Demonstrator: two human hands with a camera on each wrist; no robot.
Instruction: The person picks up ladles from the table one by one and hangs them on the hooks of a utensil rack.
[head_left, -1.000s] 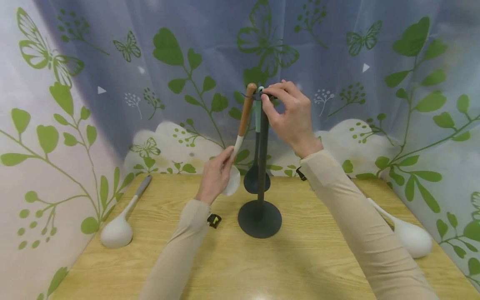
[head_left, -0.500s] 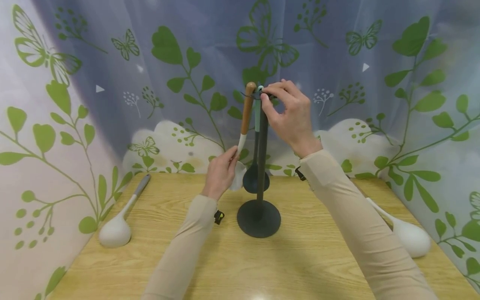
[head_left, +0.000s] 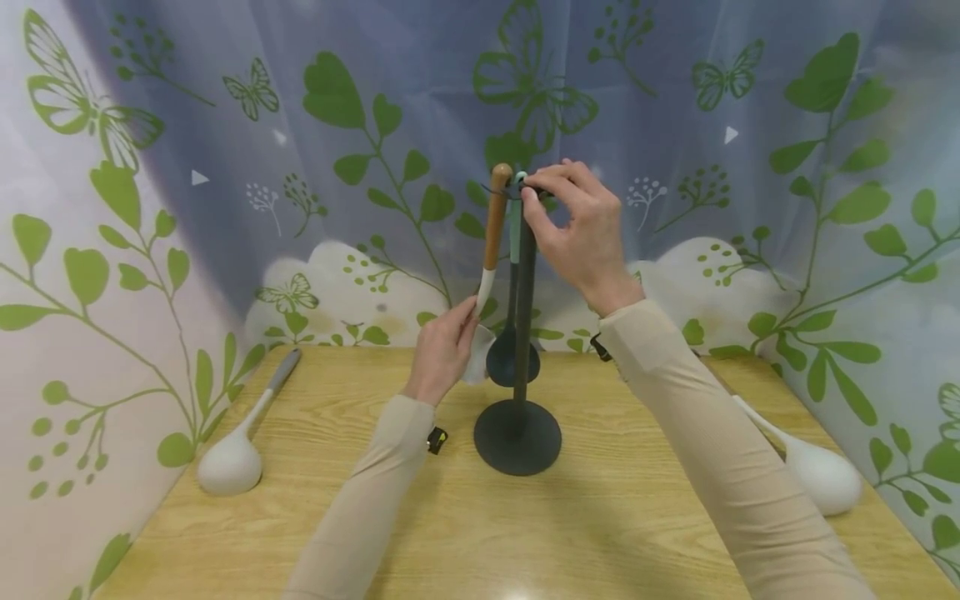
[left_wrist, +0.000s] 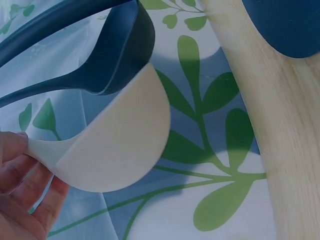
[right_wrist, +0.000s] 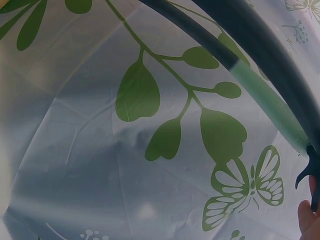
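My left hand [head_left: 444, 346] pinches the white neck of a ladle with a wooden handle [head_left: 496, 225]. Its white bowl [left_wrist: 117, 137] shows large in the left wrist view. The top of that handle is at a dark hook of the black utensil stand [head_left: 527, 308]; whether the hook passes through it, I cannot tell. With thumb and fingers my right hand [head_left: 577, 221] grips the hooked top of the stand. From the stand hangs a dark blue ladle [head_left: 513, 358] with a mint green handle [right_wrist: 270, 102], just beside the white one.
A white ladle with a grey handle [head_left: 231, 462] lies at the table's left. Another white ladle [head_left: 825, 477] lies at the right, partly behind my right sleeve. The stand's round base [head_left: 517, 454] rests on the wooden table [head_left: 600, 542], before a leaf-patterned curtain [head_left: 420, 50].
My left hand has moved a little to the right, bringing the white ladle's bowl closer to the dark blue ladle and its handle more upright. My right hand has stayed on the stand's top.
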